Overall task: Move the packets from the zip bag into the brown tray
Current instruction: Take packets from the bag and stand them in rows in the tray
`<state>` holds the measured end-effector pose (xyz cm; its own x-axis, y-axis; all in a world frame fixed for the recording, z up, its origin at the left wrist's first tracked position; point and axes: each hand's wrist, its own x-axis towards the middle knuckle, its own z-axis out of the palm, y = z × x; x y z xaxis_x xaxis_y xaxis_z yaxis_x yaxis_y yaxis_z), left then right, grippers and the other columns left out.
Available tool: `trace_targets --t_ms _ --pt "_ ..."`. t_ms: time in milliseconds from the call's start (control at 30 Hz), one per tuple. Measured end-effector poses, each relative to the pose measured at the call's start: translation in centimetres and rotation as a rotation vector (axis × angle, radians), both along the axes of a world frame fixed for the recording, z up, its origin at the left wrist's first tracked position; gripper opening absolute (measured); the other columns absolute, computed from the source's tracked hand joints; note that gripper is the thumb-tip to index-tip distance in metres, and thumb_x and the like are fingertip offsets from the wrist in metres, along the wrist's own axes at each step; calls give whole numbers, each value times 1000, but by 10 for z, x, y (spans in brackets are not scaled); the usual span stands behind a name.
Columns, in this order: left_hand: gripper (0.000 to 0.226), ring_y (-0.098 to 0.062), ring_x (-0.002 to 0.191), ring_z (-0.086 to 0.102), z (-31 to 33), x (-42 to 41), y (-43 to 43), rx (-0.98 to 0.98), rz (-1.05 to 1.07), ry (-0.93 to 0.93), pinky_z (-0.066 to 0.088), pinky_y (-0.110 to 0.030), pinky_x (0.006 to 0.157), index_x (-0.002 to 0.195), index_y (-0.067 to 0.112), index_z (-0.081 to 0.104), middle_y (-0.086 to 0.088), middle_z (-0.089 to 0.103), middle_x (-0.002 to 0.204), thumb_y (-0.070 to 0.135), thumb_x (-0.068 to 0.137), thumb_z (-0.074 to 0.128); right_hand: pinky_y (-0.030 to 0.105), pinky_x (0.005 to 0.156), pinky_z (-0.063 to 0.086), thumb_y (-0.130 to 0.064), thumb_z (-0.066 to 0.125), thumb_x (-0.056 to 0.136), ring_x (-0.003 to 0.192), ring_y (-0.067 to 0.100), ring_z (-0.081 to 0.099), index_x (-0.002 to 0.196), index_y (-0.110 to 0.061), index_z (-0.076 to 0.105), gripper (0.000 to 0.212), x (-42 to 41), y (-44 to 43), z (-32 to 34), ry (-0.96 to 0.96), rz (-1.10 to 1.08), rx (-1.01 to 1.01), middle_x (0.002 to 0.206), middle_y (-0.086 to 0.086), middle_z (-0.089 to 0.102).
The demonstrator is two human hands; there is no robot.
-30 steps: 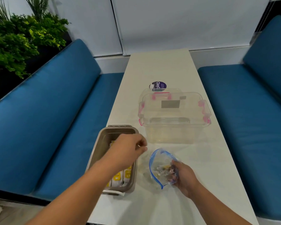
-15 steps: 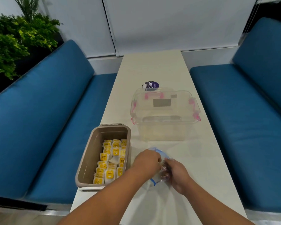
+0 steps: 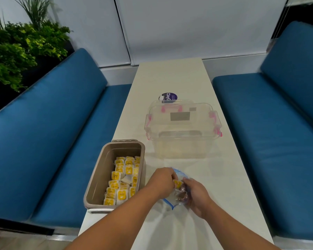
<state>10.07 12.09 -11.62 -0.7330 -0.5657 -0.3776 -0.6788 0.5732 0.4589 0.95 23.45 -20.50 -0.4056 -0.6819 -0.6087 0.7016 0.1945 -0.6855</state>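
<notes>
The yellow-labelled packet (image 3: 178, 183) I'm after sits at the mouth of the zip bag (image 3: 170, 200). The bag is bunched low over the bench (image 3: 172, 78), just right of the brown tray (image 3: 100, 172). My left hand (image 3: 162, 182) has its fingers curled in at that mouth and looks to be pinching the packet. The fingertips are hidden, so I judge that from the yellow showing between the hands. My right hand (image 3: 197, 194) grips the bag's body, crumpling the plastic around some darker contents I can't identify. The tray holds rows of packets (image 3: 121, 186) along its right side, with its left floor bare.

The main risk I see is the bag itself. With the plastic squeezed this tightly, the packet could snag on the blue zip edge as I draw it out. It could also drag a neighbour out onto the bench. A weak pinch on a flat, slippery sachet could drop it short of the tray rim. The tray also sits near the bench's left edge, so a clumsy swing of my forearm could nudge it toward the blue seat (image 3: 61, 141).

Farther back stand a clear lidded box with pink latches (image 3: 182, 130) and a purple-lidded tub (image 3: 168, 97) behind it, both well clear of my path.
</notes>
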Motion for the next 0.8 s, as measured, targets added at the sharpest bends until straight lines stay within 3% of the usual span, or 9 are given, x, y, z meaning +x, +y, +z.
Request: trace_targets --t_ms 167,267,367,467,567,667,800 --pt "14 -21 93 65 7 -3 4 -103 -92 -23 54 -33 85 99 20 74 -3 71 100 16 91 63 48 80 47 -25 55 99 94 39 57 127 16 52 50 1 0 -2 -8 -12 -4 104 27 63" --pt "6 -15 85 63 24 -1 2 -72 -8 139 53 -28 76 91 25 70 4 69 91 21 92 65 39 66 48 -20 53 100 78 35 57 120 14 56 40 0 -2 2 -36 -12 -14 89 22 61" --pt "4 -7 77 61 50 11 -10 2 74 304 48 -20 69 91 28 69 14 65 82 24 91 69 30 48 43 -15 48 104 50 19 52 99 -2 59 17 0 -4 5 -52 -21 -16 67 10 56" --pt "5 -12 72 66 78 30 -30 158 156 475 53 -21 71 90 22 69 6 70 80 17 90 72 31 53 45 -19 50 104 55 21 55 99 -6 59 17 0 -5 4 -42 -30 -9 70 9 59" --pt "4 -21 76 72 98 55 -54 249 274 606 59 -30 77 94 14 70 -4 75 86 10 92 70 29 52 38 -21 50 104 51 21 46 90 -11 55 18 0 -5 2 -43 -15 24 67 7 53" --pt "4 -15 76 74 100 77 -81 153 324 550 60 -30 78 94 18 70 1 76 83 14 93 69 30 53 35 -20 51 104 49 20 41 86 -12 53 20 1 -6 3 -43 -28 32 66 7 49" --pt "10 -10 74 70 79 93 -111 -19 262 320 59 -31 76 88 28 69 6 73 78 18 91 70 31 52 35 -18 51 103 48 21 40 84 -10 53 21 3 -9 4 -35 -57 40 66 8 48"
